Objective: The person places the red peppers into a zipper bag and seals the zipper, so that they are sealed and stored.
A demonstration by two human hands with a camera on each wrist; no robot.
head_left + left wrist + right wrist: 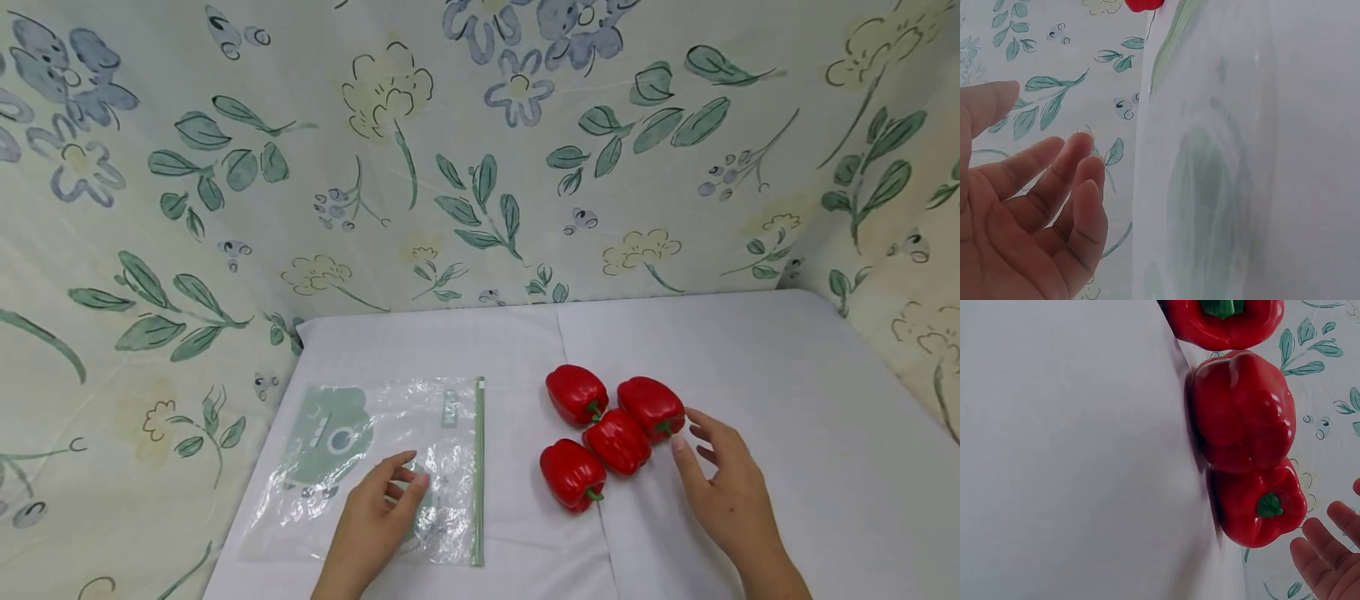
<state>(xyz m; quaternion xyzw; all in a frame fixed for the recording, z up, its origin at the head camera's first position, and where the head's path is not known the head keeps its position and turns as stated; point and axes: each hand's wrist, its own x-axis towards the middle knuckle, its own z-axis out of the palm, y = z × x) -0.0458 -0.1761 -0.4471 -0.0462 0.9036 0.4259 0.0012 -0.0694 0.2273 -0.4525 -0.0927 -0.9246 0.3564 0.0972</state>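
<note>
Several red bell peppers with green stems lie in a cluster right of the middle of the table. My right hand (723,483) is beside the rightmost bell pepper (651,407), thumb and fingers spread apart, with nothing held. In the right wrist view its fingers (1319,550) come in at the lower right, close to a bell pepper (1257,503). A clear zip bag (405,417) with a green printed picture and a green zip edge lies flat on the left. Above the bag hovers my left hand (378,512), fingers loosely bent and holding nothing, as the left wrist view also shows.
A white cloth covers the table (787,375). Behind it and along both sides hangs a curtain (480,167) printed with leaves and flowers. The bag's green zip (478,475) faces the peppers, and a cloth crease runs near them.
</note>
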